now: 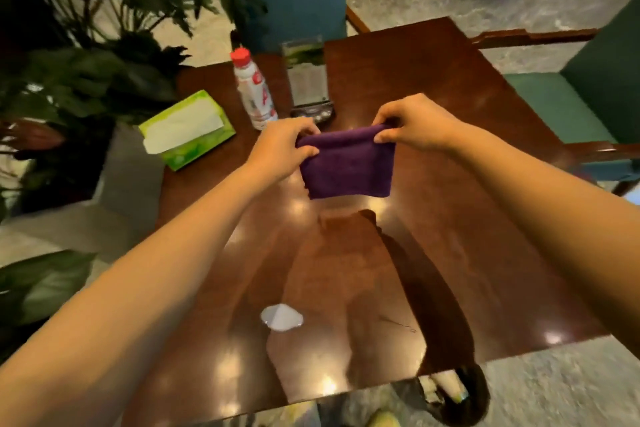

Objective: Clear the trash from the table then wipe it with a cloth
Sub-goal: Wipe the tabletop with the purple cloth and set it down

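A folded purple cloth (346, 166) hangs in the air above the middle of the glossy brown table (467, 218). My left hand (282, 146) pinches its upper left corner and my right hand (412, 123) pinches its upper right corner. The cloth's lower edge hangs free, above the tabletop. A small white spill or scrap (281, 317) lies on the table near the front edge, well below the cloth.
A white bottle with a red cap (252, 90) stands at the back left, beside a clear menu stand (306, 76). A green tissue box (187, 130) sits at the left edge. Teal chairs (581, 104) flank the table; leafy plants (86, 45) fill the left.
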The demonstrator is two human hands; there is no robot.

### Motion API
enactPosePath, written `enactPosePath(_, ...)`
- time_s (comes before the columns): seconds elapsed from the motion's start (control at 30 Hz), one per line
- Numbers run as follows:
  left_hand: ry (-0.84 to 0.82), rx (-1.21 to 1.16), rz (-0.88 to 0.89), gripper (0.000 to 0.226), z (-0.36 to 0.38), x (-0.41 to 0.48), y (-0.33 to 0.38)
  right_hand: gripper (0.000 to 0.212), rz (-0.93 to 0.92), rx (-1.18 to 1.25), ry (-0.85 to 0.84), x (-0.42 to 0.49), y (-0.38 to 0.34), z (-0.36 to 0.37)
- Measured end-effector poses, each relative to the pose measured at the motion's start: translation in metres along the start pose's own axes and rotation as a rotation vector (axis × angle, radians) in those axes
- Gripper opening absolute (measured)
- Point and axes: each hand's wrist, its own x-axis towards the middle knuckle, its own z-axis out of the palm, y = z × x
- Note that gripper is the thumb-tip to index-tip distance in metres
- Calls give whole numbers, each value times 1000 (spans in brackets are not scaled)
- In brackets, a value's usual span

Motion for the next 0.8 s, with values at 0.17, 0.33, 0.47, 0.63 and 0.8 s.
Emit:
enactPosePath(0.17, 82, 52, 9, 15, -28, 5, -42, 17, -33, -18, 150, 38, -30, 20)
enactPosePath(0.33, 131, 70, 55, 16, -15, 10, -56, 15, -45, -54, 284, 43, -31, 32)
enactPosePath(0.47, 64, 24, 70, 25, 33, -14, -60, 18, 25, -93, 220, 19, -2, 69)
enactPosePath(0.63, -245, 19, 35, 30, 107, -68, -66, 20, 97, -29, -173, -37, 32, 141)
enactPosePath(0.8, -253, 3, 49, 31, 125, -85, -75, 31, 46, -63, -126, -21, 37, 158)
